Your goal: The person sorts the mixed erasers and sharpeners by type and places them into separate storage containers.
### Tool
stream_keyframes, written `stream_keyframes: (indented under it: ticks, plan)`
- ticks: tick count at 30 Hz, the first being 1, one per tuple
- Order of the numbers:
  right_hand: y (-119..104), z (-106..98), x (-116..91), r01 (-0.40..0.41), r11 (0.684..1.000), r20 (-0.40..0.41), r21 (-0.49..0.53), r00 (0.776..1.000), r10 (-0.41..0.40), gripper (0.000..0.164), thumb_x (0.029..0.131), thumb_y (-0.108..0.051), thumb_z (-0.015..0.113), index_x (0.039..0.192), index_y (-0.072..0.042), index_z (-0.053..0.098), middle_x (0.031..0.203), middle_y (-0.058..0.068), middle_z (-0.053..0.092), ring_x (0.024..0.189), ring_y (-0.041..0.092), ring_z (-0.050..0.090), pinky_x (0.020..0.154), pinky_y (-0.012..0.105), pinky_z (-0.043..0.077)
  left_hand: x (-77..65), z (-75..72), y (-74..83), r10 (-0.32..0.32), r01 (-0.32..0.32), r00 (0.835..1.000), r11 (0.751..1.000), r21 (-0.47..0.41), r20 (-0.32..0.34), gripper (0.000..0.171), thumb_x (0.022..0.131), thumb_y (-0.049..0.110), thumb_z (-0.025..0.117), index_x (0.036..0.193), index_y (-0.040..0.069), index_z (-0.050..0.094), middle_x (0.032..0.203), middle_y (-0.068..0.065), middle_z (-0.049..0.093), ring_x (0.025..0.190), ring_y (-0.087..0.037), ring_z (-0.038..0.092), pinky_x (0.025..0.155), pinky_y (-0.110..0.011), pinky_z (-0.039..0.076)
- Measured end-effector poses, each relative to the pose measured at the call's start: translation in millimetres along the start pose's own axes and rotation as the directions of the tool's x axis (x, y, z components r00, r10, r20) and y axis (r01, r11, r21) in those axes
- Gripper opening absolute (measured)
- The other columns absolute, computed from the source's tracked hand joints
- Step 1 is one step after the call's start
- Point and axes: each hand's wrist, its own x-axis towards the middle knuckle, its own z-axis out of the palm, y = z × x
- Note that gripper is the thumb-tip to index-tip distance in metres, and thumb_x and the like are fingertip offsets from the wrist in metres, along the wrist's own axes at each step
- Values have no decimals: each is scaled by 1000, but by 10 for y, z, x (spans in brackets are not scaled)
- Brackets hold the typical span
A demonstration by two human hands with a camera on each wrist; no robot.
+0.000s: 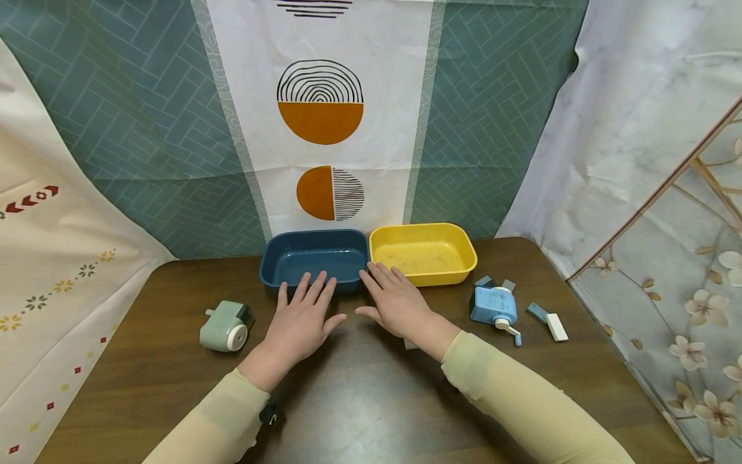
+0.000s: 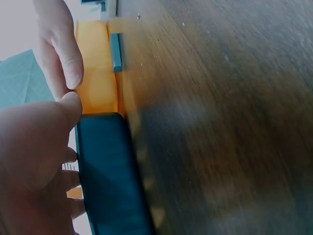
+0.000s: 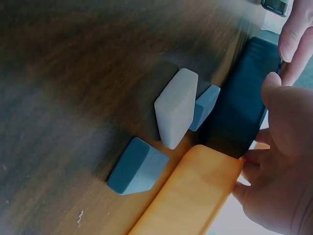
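Observation:
My left hand (image 1: 301,322) is spread with straight fingers over the front rim of the dark blue tray (image 1: 319,261). My right hand (image 1: 400,303) reaches with extended fingers to where that tray meets the yellow tray (image 1: 423,258). Neither palm holds anything. In the right wrist view, a white eraser-like block (image 3: 177,107), a small blue block (image 3: 205,107) and a larger blue-grey block (image 3: 137,166) lie on the table before the trays. From the head view, my right hand and forearm mostly hide them; a pale corner (image 1: 409,344) shows below the wrist.
A green pencil sharpener (image 1: 223,327) sits on the left of the wooden table. To the right stands a blue crank sharpener (image 1: 495,306), a grey piece (image 1: 509,285) behind it. Farther right lie a blue block (image 1: 536,312) and a white block (image 1: 557,327). Patterned cloth (image 1: 475,129) hangs behind.

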Motion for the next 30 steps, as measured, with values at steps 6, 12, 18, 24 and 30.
stream_keyframes:
  ticks: [6, 12, 18, 24, 30]
  plan:
    - [-2, -15, 4, 9, 1000, -26, 15, 1000, -9, 83, 111, -62, 54, 170, -5, 40, 177, 20, 33, 165, 36, 31, 134, 49, 23, -14, -11, -10, 1, -1, 1000, 1000, 10, -15, 81, 111, 59, 59, 172, 9, 39, 178, -17, 33, 164, -45, 28, 125, -79, 19]
    - [-6, -21, 12, 18, 999, -40, 28, 999, -17, 83, 110, -60, 59, 169, -3, 42, 175, 22, 36, 163, 38, 33, 134, 50, 25, -54, -50, -40, -10, 11, 1000, 1000, 23, -29, 81, 111, 59, 59, 172, 9, 39, 178, -16, 33, 164, -44, 28, 127, -78, 17]
    - [9, -11, 1, 20, 999, -29, 46, 999, -19, 84, 110, -59, 61, 169, -3, 41, 176, 21, 35, 165, 36, 31, 135, 49, 23, -148, -100, -124, -22, 24, 998, 999, 46, -59, 81, 110, 57, 62, 172, 9, 40, 178, -17, 34, 164, -44, 29, 126, -79, 16]
    - [10, -21, 1, 19, 999, -11, 37, 1000, -19, 86, 109, -61, 59, 170, -4, 40, 177, 21, 34, 165, 35, 29, 135, 49, 22, -270, -133, -230, -44, 49, 996, 997, 60, -77, 82, 109, 56, 64, 172, 8, 40, 178, -18, 33, 163, -44, 30, 126, -79, 15]
    - [1, -29, 2, 23, 999, -15, 38, 1000, -22, 87, 108, -60, 63, 170, -2, 40, 176, 22, 34, 165, 36, 29, 135, 49, 21, -372, -169, -303, -61, 67, 995, 996, 67, -81, 83, 109, 55, 66, 171, 7, 40, 177, -19, 34, 163, -46, 31, 126, -79, 15]
